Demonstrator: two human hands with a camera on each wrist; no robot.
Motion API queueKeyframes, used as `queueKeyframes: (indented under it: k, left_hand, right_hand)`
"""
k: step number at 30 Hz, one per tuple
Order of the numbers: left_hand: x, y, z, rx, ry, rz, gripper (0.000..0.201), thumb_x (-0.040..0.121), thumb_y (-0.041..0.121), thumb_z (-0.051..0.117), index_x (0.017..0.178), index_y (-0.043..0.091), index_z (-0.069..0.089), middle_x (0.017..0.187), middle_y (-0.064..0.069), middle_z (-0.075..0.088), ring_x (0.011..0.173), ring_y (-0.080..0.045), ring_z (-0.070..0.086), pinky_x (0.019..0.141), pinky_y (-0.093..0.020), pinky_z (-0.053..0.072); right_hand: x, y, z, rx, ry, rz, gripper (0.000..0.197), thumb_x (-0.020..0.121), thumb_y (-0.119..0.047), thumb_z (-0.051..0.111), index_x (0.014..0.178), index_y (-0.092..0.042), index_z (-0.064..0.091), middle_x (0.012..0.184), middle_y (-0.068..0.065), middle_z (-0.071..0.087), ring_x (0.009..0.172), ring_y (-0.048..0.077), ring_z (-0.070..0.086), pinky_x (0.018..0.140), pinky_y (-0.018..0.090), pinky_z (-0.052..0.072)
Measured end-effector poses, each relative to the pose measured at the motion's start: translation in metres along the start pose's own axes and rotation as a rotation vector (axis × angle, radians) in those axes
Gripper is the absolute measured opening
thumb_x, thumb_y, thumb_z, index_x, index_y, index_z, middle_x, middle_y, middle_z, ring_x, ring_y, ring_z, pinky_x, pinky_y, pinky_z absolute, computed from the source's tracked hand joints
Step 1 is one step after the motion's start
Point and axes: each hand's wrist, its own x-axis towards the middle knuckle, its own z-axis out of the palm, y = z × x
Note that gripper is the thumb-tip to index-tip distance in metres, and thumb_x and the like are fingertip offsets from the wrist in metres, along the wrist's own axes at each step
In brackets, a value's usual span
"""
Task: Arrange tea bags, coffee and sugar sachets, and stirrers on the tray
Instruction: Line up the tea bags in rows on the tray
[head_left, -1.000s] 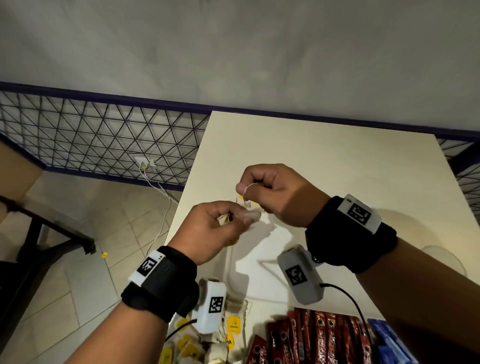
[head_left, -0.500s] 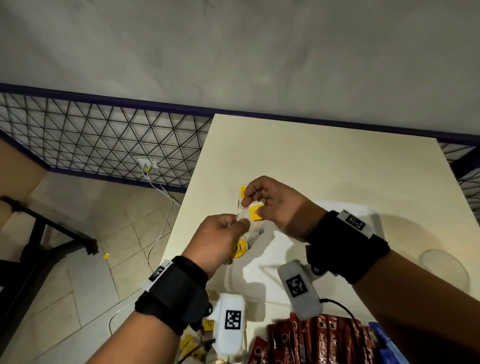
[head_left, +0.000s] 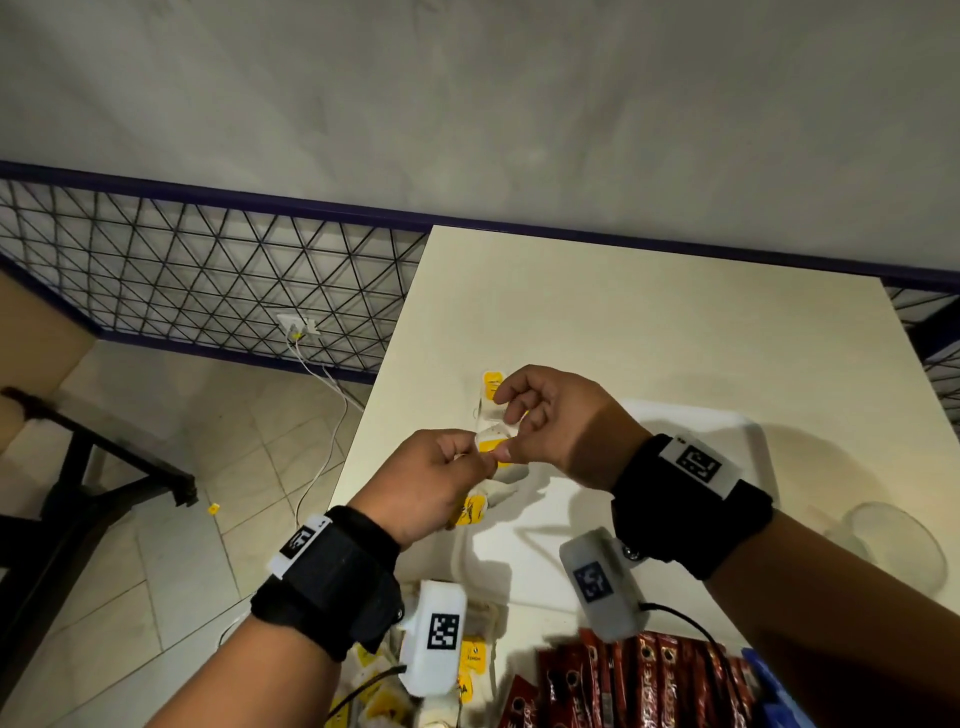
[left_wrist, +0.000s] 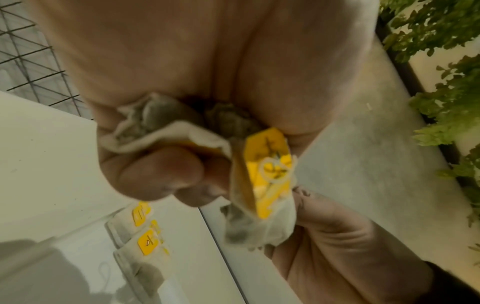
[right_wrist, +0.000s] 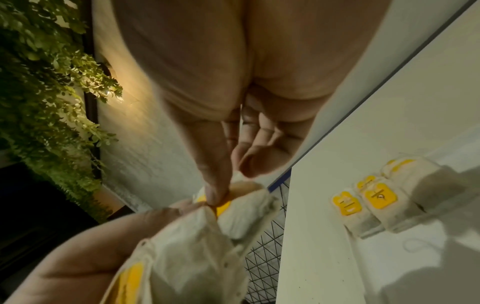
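My left hand (head_left: 457, 460) grips a bunch of white tea bags with yellow tags (left_wrist: 161, 127) above the left end of the white tray (head_left: 701, 431). My right hand (head_left: 506, 449) pinches one tea bag (head_left: 491, 446) of that bunch between thumb and forefinger; its yellow tag (left_wrist: 267, 170) shows close up in the left wrist view. Several tea bags (head_left: 491, 387) lie side by side on the tray's far left corner, just beyond the hands, tags up (right_wrist: 371, 197). Another tea bag (head_left: 475, 509) hangs below my left hand.
Red coffee sachets (head_left: 623, 680) and blue sachets (head_left: 774, 691) lie at the near edge. A loose pile of tea bags (head_left: 384, 696) sits bottom left. A clear glass (head_left: 893, 545) stands right of the tray. The table's left edge (head_left: 374, 415) drops to a tiled floor.
Both hands have come down over the tray's left end. The right hand no longer holds the tag it had half a second ago and now pinches a tea bag at the left hand's bunch.
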Motion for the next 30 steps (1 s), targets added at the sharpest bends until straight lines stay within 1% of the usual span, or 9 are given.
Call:
queueKeyframes:
  k: [3, 6, 8, 11, 14, 17, 20, 24, 30]
  left_hand:
    - [0.005, -0.002, -0.007, 0.111, 0.007, 0.019, 0.031, 0.094, 0.01, 0.056, 0.064, 0.011, 0.051, 0.049, 0.004, 0.034, 0.042, -0.012, 0.031, 0.042, -0.02, 0.031]
    - [0.018, -0.008, -0.012, 0.298, -0.017, 0.027, 0.03, 0.094, 0.017, 0.056, 0.065, 0.009, 0.055, 0.047, 0.01, 0.039, 0.042, -0.008, 0.034, 0.044, -0.019, 0.031]
    - [0.031, -0.015, -0.015, 0.407, -0.043, 0.002, 0.029, 0.093, 0.02, 0.056, 0.066, 0.012, 0.06, 0.044, 0.01, 0.041, 0.041, -0.006, 0.036, 0.046, -0.02, 0.032]
    - [0.047, -0.026, -0.02, 0.467, -0.079, -0.067, 0.024, 0.092, 0.017, 0.053, 0.075, 0.021, 0.069, 0.047, 0.016, 0.051, 0.043, 0.001, 0.046, 0.05, -0.015, 0.038]
    - [0.056, -0.033, -0.025, 0.548, -0.1, -0.097, 0.024, 0.092, 0.016, 0.05, 0.09, 0.015, 0.073, 0.061, 0.018, 0.056, 0.054, 0.005, 0.05, 0.047, -0.007, 0.035]
    - [0.063, -0.041, -0.03, 0.592, -0.121, -0.114, 0.025, 0.093, 0.017, 0.048, 0.093, 0.011, 0.072, 0.066, 0.012, 0.056, 0.059, -0.002, 0.049, 0.051, -0.011, 0.037]
    - [0.066, -0.048, -0.032, 0.575, -0.118, -0.137, 0.027, 0.093, 0.021, 0.048, 0.092, 0.004, 0.069, 0.063, 0.002, 0.053, 0.055, -0.011, 0.046, 0.056, -0.024, 0.039]
    - [0.067, -0.054, -0.036, 0.551, -0.113, -0.149, 0.025, 0.094, 0.021, 0.049, 0.09, 0.009, 0.07, 0.054, 0.009, 0.049, 0.049, -0.006, 0.044, 0.053, -0.023, 0.037]
    - [0.068, -0.055, -0.038, 0.511, -0.106, -0.159, 0.021, 0.095, 0.022, 0.052, 0.09, 0.014, 0.071, 0.043, 0.022, 0.051, 0.042, 0.004, 0.046, 0.049, -0.016, 0.033]
  right_hand:
    - [0.004, 0.01, 0.002, 0.012, -0.013, 0.014, 0.035, 0.077, -0.009, 0.077, 0.105, -0.024, 0.062, 0.089, -0.011, 0.06, 0.062, 0.005, 0.052, 0.069, 0.022, 0.047]
    - [0.01, 0.02, 0.004, -0.11, -0.095, 0.05, 0.016, 0.084, -0.012, 0.07, 0.081, -0.026, 0.064, 0.059, -0.015, 0.061, 0.051, 0.0, 0.052, 0.057, 0.016, 0.042]
    - [0.019, 0.031, 0.007, -0.169, -0.107, 0.101, 0.018, 0.086, -0.013, 0.067, 0.074, -0.025, 0.06, 0.057, -0.008, 0.061, 0.048, 0.002, 0.052, 0.055, 0.02, 0.045]
    - [0.037, 0.052, 0.008, -0.229, -0.111, 0.201, 0.014, 0.09, -0.016, 0.061, 0.081, -0.024, 0.055, 0.062, 0.001, 0.064, 0.05, 0.005, 0.057, 0.056, 0.024, 0.048]
    - [0.058, 0.069, 0.008, -0.26, -0.046, 0.272, 0.007, 0.092, -0.018, 0.058, 0.094, -0.024, 0.055, 0.067, 0.003, 0.066, 0.062, 0.013, 0.066, 0.06, 0.03, 0.052]
    - [0.08, 0.076, 0.012, -0.269, 0.006, 0.304, 0.014, 0.093, -0.018, 0.057, 0.106, -0.016, 0.057, 0.066, -0.004, 0.062, 0.057, 0.01, 0.063, 0.06, 0.026, 0.049]
    - [0.096, 0.078, 0.017, -0.301, 0.04, 0.301, 0.022, 0.094, -0.017, 0.055, 0.115, -0.012, 0.058, 0.082, -0.001, 0.06, 0.068, 0.022, 0.067, 0.068, 0.028, 0.049]
    - [0.106, 0.085, 0.023, -0.461, 0.064, 0.29, 0.027, 0.094, -0.018, 0.053, 0.119, -0.012, 0.058, 0.105, 0.011, 0.067, 0.099, 0.032, 0.065, 0.091, 0.035, 0.049]
    - [0.11, 0.087, 0.025, -0.613, 0.086, 0.297, 0.031, 0.096, -0.021, 0.052, 0.125, -0.014, 0.056, 0.116, 0.009, 0.065, 0.113, 0.029, 0.057, 0.089, 0.027, 0.041]
